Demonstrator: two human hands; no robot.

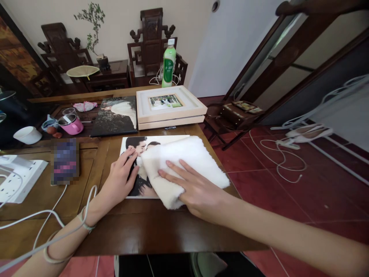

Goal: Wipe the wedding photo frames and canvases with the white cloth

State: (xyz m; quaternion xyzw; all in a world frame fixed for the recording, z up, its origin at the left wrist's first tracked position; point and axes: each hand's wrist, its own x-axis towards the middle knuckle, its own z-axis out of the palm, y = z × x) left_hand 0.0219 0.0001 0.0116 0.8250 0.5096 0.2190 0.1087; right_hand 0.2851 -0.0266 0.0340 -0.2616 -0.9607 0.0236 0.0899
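Observation:
A glossy photo panel (135, 189) showing a couple lies flat on the wooden table. My left hand (122, 175) rests on its left part, fingers stretched out against the surface, holding nothing. A fluffy white cloth (196, 154), folded over, covers much of the panel's right side and reaches past its edge. My right hand (191, 188) holds the cloth down from above. Its visible fingers press into the pile, and its thumb is hidden at the cloth's near edge.
Behind the panel are stacked wooden picture frames (173, 111), a dark photo panel (115, 115) and a green bottle (168, 63). At left are a pink mug (71, 125), white cup (27, 135), power strip (21, 181) and loose white cables, one crossing my left wrist.

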